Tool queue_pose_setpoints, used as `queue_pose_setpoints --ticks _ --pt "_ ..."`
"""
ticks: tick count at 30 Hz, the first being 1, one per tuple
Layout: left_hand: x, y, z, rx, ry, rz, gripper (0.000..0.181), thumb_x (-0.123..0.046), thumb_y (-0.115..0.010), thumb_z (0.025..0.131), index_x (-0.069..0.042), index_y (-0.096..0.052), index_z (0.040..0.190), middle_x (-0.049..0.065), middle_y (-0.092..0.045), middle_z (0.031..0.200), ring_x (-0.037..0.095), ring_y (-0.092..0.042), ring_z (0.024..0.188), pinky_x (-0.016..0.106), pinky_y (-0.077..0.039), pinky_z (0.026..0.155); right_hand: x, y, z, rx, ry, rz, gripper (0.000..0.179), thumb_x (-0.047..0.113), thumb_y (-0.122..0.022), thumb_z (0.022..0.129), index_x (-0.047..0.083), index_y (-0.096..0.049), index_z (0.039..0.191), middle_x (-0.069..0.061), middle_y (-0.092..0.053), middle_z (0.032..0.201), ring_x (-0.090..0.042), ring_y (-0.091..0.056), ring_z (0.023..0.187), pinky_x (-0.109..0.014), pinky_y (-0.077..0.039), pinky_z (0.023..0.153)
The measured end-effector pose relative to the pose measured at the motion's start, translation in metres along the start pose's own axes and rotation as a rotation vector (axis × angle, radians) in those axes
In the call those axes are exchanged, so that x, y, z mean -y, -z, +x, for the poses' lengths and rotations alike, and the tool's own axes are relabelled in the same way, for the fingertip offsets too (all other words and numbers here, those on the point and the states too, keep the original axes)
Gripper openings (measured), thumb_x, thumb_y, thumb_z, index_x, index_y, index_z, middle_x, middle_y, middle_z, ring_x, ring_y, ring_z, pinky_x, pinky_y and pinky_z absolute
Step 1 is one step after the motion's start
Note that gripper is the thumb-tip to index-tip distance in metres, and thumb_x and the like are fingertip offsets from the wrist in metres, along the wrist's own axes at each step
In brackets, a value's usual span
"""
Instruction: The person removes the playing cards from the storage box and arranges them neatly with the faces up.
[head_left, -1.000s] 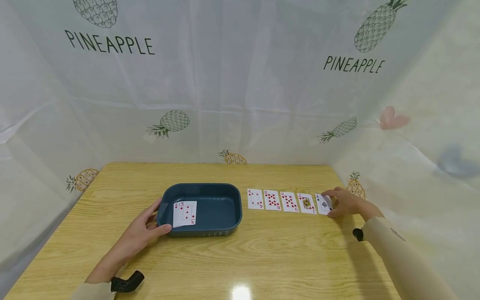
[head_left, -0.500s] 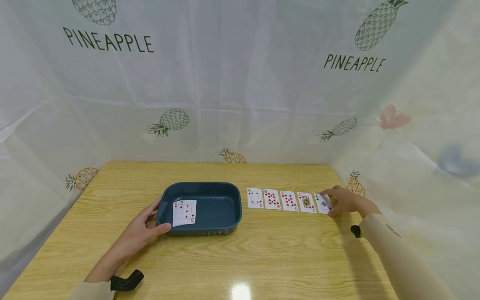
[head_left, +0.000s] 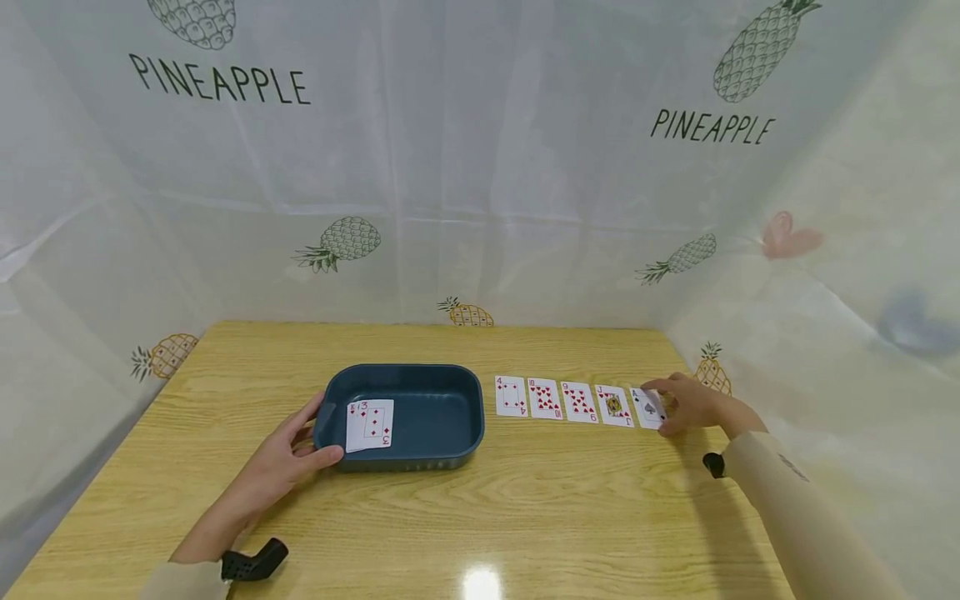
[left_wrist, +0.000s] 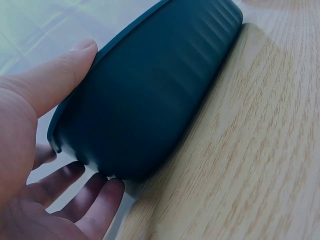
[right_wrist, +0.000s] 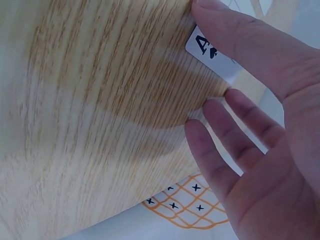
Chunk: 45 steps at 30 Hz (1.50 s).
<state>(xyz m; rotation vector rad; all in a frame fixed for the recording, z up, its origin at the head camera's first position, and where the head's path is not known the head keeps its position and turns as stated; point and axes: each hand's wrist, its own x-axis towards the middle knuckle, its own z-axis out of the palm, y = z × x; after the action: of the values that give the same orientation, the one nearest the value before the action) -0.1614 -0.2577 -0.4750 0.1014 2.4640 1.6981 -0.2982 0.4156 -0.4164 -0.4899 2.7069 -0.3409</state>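
My left hand [head_left: 281,458] holds the left end of a dark blue oblong tray [head_left: 442,461], thumb at the front rim and fingers against the end wall. In the left wrist view the tray's ribbed outer wall [left_wrist: 145,100] shows, thumb [left_wrist: 75,62] on its rim. Inside the tray lies a small stack of playing cards [head_left: 369,427], three of diamonds on top. At the right end of a card row, my right hand [head_left: 690,404] holds the ace of spades [head_left: 647,408] by its edges between thumb and index finger. In the right wrist view the other fingers extend beside the ace [right_wrist: 212,55].
Left of the ace, face up in a row, lie the four of diamonds [head_left: 511,396], ten of hearts [head_left: 544,399], nine of hearts [head_left: 578,402] and jack [head_left: 614,406]. The wooden table [head_left: 480,517] meets a pineapple-print curtain [head_left: 480,183] at the back and sides.
The view shifts very slightly. Both hands, the tray and the cards stay practically where they were.
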Motion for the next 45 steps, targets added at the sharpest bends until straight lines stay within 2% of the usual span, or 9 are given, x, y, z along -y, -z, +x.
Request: queue_pose_setpoints --ticks 6,11,15,19,23,29,35,40,45 --pt "-0.001 0.000 0.000 0.003 -0.015 -0.013 0.100 -0.026 -0.077 0.101 -0.020 -0.008 0.173 0.030 -0.026 0.168 0.050 -0.044 0.145 0.016 -0.051 0.090 0.003 0.003 -0.005 -0.004 -0.011 0.090 0.094 0.024 -0.093 0.084 -0.003 -0.041 0.158 -0.041 -0.042 0.144 -0.051 -0.060 0.117 -0.064 -0.052 0.094" --pt "0.000 0.000 0.001 0.012 -0.017 -0.020 0.100 -0.027 -0.077 0.101 -0.021 -0.008 0.173 0.029 -0.026 0.169 0.049 -0.045 0.144 0.018 -0.052 0.091 0.019 0.005 -0.007 -0.066 0.048 0.095 0.083 0.025 -0.084 0.094 -0.006 -0.040 0.158 -0.041 -0.038 0.144 -0.053 -0.063 0.113 -0.059 -0.056 0.090" --pt "0.000 0.001 0.000 0.007 -0.011 0.000 0.100 -0.028 -0.077 0.101 -0.020 -0.008 0.173 0.030 -0.026 0.169 0.050 -0.045 0.145 0.018 -0.051 0.092 0.062 0.011 0.000 -0.161 0.126 0.085 0.075 0.023 -0.079 0.098 -0.004 -0.042 0.157 -0.037 -0.039 0.145 -0.055 -0.060 0.115 -0.057 -0.058 0.086" --pt "-0.001 0.001 0.000 0.002 -0.014 0.004 0.101 -0.028 -0.077 0.101 -0.020 -0.007 0.173 0.029 -0.027 0.168 0.049 -0.046 0.144 0.017 -0.051 0.091 0.111 0.013 0.012 -0.243 0.216 0.063 0.073 0.025 -0.079 0.099 0.001 -0.045 0.159 -0.032 -0.044 0.147 -0.045 -0.061 0.114 -0.055 -0.056 0.087" --pt "0.000 0.000 -0.001 0.007 -0.021 -0.013 0.100 -0.026 -0.077 0.101 -0.020 -0.008 0.173 0.029 -0.029 0.167 0.048 -0.048 0.143 0.016 -0.051 0.091 0.162 0.008 0.027 -0.274 0.287 0.086 0.072 0.024 -0.078 0.099 0.006 -0.044 0.160 -0.026 -0.045 0.150 -0.038 -0.060 0.114 -0.054 -0.055 0.089" --pt "0.000 0.001 -0.001 0.007 -0.020 -0.019 0.101 -0.025 -0.077 0.101 -0.019 -0.008 0.173 0.030 -0.029 0.167 0.048 -0.049 0.142 0.017 -0.052 0.090 0.244 -0.009 0.048 -0.261 0.381 0.167 0.073 0.026 -0.078 0.099 0.012 -0.045 0.162 -0.018 -0.048 0.150 -0.033 -0.060 0.114 -0.048 -0.055 0.090" --pt "0.000 0.002 -0.001 0.012 -0.031 -0.034 0.100 -0.024 -0.077 0.101 -0.019 -0.008 0.173 0.031 -0.026 0.168 0.050 -0.048 0.143 0.017 -0.052 0.091 0.316 -0.041 0.073 -0.193 0.452 0.242 0.072 0.029 -0.077 0.100 0.015 -0.044 0.163 -0.018 -0.048 0.150 -0.037 -0.061 0.121 -0.045 -0.055 0.093" --pt "0.000 0.002 0.000 0.019 -0.046 -0.055 0.099 -0.022 -0.076 0.101 -0.020 -0.009 0.173 0.030 -0.026 0.167 0.050 -0.050 0.141 0.017 -0.052 0.092 0.358 -0.068 0.099 -0.163 0.466 0.214 0.074 0.032 -0.079 0.099 0.012 -0.045 0.162 -0.018 -0.048 0.150 -0.034 -0.060 0.126 -0.042 -0.053 0.102" --pt "0.002 0.002 0.000 0.025 -0.050 -0.068 0.097 -0.022 -0.075 0.102 -0.020 -0.010 0.173 0.029 -0.026 0.167 0.050 -0.050 0.141 0.018 -0.053 0.092 0.384 -0.091 0.121 -0.161 0.401 0.172 0.075 0.034 -0.082 0.095 0.015 -0.049 0.160 -0.014 -0.050 0.151 -0.026 -0.056 0.131 -0.038 -0.049 0.110"
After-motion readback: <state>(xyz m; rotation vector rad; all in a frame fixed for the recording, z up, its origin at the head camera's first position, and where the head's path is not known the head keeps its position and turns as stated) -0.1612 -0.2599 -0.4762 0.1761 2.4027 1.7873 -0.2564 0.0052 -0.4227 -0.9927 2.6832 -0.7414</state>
